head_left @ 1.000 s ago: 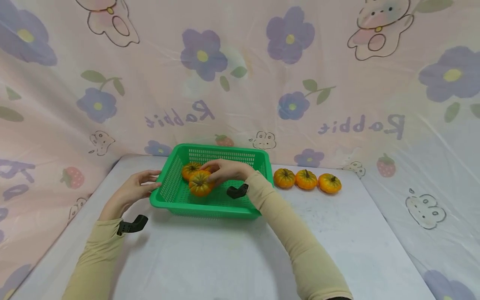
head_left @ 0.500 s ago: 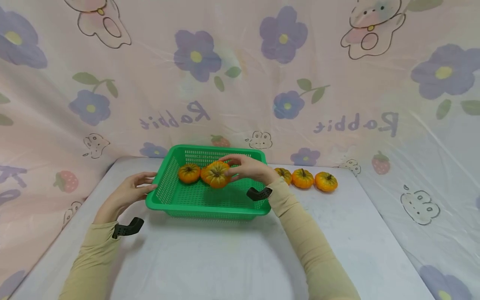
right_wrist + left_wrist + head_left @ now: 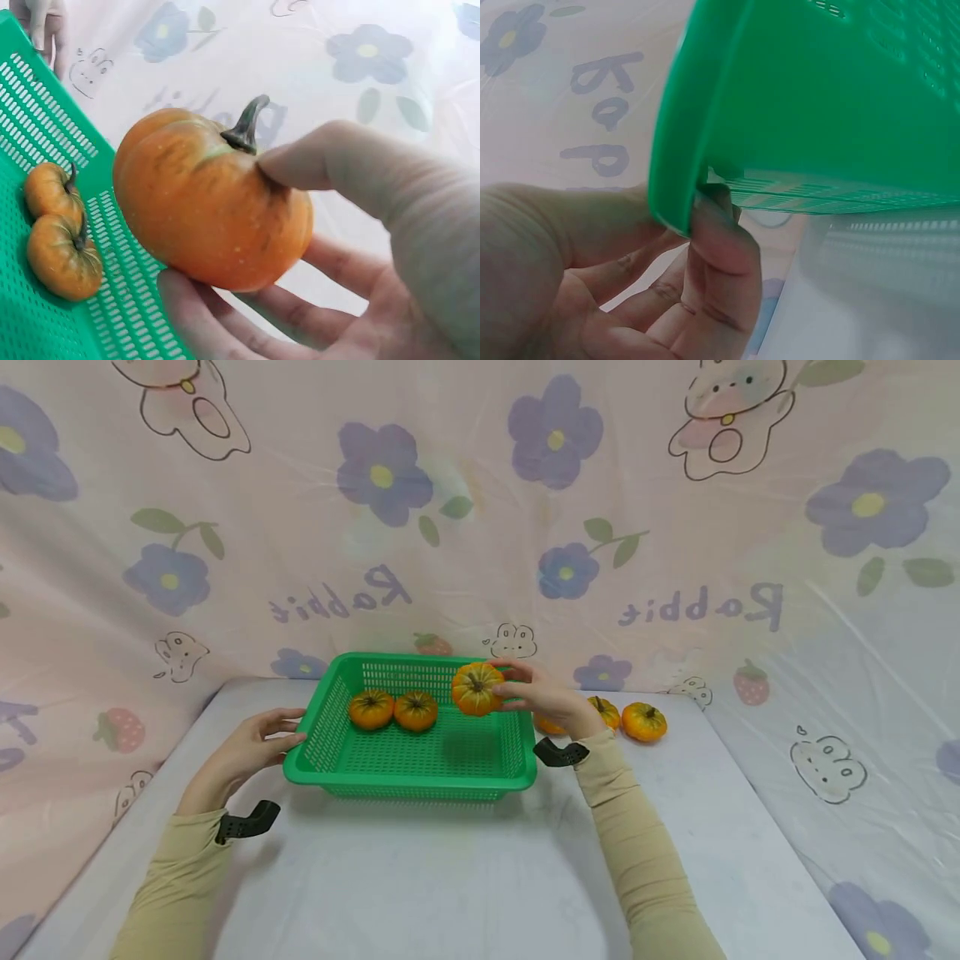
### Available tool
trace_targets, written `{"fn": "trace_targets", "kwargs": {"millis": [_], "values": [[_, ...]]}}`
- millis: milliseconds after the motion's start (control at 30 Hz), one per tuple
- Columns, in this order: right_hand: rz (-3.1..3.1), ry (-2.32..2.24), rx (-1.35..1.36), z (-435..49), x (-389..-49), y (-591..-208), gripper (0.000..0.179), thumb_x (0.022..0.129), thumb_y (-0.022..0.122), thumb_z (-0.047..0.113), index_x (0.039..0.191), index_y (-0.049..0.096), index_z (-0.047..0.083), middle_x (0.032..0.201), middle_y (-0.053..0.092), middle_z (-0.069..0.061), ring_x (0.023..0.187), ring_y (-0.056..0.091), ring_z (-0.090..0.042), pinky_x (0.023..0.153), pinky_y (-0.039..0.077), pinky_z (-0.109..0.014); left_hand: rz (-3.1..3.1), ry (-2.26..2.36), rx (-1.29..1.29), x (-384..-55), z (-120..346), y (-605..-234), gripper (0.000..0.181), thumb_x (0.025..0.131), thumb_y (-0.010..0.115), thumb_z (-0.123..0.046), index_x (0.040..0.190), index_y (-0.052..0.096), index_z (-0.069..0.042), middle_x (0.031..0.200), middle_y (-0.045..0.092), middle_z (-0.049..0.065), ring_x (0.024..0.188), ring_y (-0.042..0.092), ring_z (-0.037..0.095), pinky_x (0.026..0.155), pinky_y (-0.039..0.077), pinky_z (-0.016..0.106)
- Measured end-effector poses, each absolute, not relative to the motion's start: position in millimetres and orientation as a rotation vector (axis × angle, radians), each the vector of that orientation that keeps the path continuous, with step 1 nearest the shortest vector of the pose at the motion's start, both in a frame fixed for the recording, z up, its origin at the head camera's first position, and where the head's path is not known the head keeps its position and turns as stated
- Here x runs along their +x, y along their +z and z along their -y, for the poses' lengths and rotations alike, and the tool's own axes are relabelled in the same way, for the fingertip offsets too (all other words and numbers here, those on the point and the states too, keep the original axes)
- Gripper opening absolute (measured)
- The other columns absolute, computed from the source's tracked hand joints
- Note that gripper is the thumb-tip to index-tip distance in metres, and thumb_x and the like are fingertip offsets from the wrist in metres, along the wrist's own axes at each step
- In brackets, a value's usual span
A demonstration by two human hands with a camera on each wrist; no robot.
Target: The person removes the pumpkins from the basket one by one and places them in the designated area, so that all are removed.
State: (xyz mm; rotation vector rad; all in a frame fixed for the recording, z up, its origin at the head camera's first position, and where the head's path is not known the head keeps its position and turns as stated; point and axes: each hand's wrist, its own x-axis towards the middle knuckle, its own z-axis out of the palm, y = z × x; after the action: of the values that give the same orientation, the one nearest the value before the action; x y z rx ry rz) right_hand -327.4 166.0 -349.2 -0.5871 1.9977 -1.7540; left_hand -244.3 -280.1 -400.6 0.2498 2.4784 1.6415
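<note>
My right hand (image 3: 553, 700) grips a small orange pumpkin (image 3: 474, 692) with a dark stem, raised over the right part of a green plastic basket (image 3: 408, 782). In the right wrist view the thumb presses beside the stem of this pumpkin (image 3: 210, 202) and the fingers are below it. Two similar pumpkins, one at the left (image 3: 371, 710) and one beside it (image 3: 416, 712), sit side by side on the basket floor. At the basket's left end, my left hand (image 3: 247, 753) pinches the rim (image 3: 679, 142) between thumb and curled fingers.
Right of the basket, three more pumpkins stand in a row on the white table (image 3: 420, 877); the rightmost pumpkin (image 3: 645, 722) shows fully, while my right hand and wrist partly hide the others. A printed cloth (image 3: 465, 527) hangs behind and at both sides.
My right hand has carried its pumpkin rightward and up from the basket's left half, uncovering the second pumpkin there. My left hand stays at the rim. The head view has shifted slightly.
</note>
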Motion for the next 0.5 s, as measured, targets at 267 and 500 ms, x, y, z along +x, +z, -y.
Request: {"fn": "trace_targets", "kwargs": {"millis": [267, 500], "values": [[-2.042, -1.839, -0.481, -199.7, -313.1, -355.7, 0.053, 0.095, 0.06, 0.01, 0.144, 0.039, 0.011, 0.142, 0.04, -0.016, 0.114, 0.05, -0.029, 0.097, 0.043, -0.05, -2.468, 1.649, 0.266, -247.0, 279.2, -402.1, 0.064, 0.097, 0.06, -0.022, 0.146, 0.029, 0.004, 0.132, 0.042, 0.032, 0.092, 0.064, 0.013, 0.078, 0.054, 0.03], [-2.042, -1.926, -0.462, -219.3, -299.6, -357.1, 0.053, 0.095, 0.062, 0.014, 0.144, 0.041, 0.011, 0.135, 0.042, -0.019, 0.111, 0.053, -0.03, 0.091, 0.049, -0.045, -2.486, 1.629, 0.266, -244.3, 282.7, -403.1, 0.067, 0.096, 0.061, -0.025, 0.147, 0.029, 0.003, 0.133, 0.042, 0.03, 0.094, 0.062, 0.011, 0.078, 0.054, 0.03]]}}
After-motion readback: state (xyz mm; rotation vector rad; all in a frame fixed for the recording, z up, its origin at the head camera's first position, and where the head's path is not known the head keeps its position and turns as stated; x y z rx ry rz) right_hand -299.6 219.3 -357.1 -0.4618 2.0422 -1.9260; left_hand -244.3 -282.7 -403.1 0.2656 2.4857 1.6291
